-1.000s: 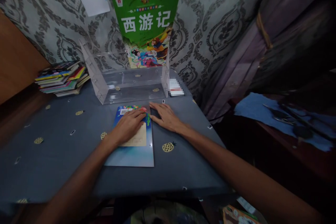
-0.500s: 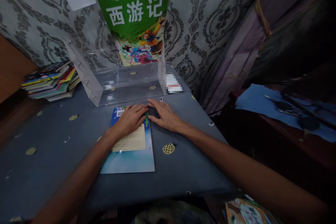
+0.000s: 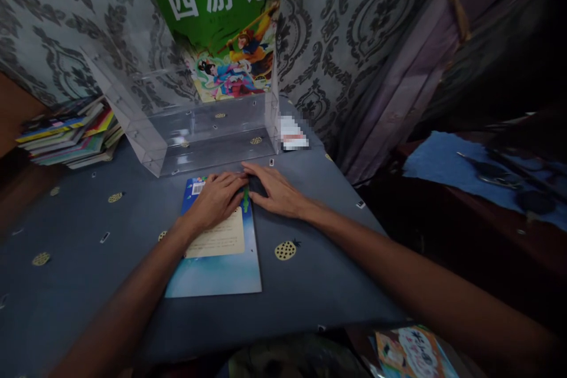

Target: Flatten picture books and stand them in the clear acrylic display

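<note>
Left hand (image 3: 219, 198) flat on the blue book (image 3: 212, 279), fingers loosely extended, gripping nothing; right hand (image 3: 279, 194) at the book's upper right edge, thumb spread from fingers, nothing seen in its grasp. Book lies back cover up, center to lower center of frame, on the gray tablecloth (image 3: 319, 277). Clear rack (image 3: 148, 144) just beyond, upright green book (image 3: 221, 29) top center, book stack (image 3: 73, 136) at left, blue cloth (image 3: 443, 156) at right.

Hands (image 3: 218, 196) lie on and beside a blue book (image 3: 212, 276).
</note>
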Tool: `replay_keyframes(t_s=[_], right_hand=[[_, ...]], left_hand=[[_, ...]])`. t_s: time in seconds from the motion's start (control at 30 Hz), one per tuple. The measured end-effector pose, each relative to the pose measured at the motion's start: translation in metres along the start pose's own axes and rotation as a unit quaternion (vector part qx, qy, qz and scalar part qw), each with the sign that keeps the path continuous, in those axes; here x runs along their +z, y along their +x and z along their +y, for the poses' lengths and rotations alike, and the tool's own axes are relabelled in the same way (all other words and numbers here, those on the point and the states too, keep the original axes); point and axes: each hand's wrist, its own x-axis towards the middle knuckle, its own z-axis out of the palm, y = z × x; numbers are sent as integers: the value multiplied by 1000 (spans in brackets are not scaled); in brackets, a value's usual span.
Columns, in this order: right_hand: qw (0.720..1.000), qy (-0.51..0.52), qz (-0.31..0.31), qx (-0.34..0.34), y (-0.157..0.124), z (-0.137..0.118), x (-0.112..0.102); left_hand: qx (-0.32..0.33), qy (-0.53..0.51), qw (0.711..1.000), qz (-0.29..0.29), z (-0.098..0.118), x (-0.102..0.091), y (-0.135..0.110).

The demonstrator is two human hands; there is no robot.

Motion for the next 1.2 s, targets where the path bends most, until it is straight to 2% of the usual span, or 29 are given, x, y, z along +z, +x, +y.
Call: replay_keyframes(t_s=[0.2,0.4,0.77,0.93,1.2], right_hand=[[1000,-12,-3,-2,0,2,0],[998,-70,2,-3,-1,3,4],[994,-109,-26,6,-1,-3,6],[991,-125,-41,5,-1,-7,5],[990,-135,-51,8,-4,-7,6]], left_hand=[[17,13,1000,19,-2,3,-2],[45,-10,997,60,-6,6,-5],[59,-6,997,51,-1,6,-11],[85,-30,995,47,10,-2,-27],[84,-58,995,-7,43,-20,-63]])
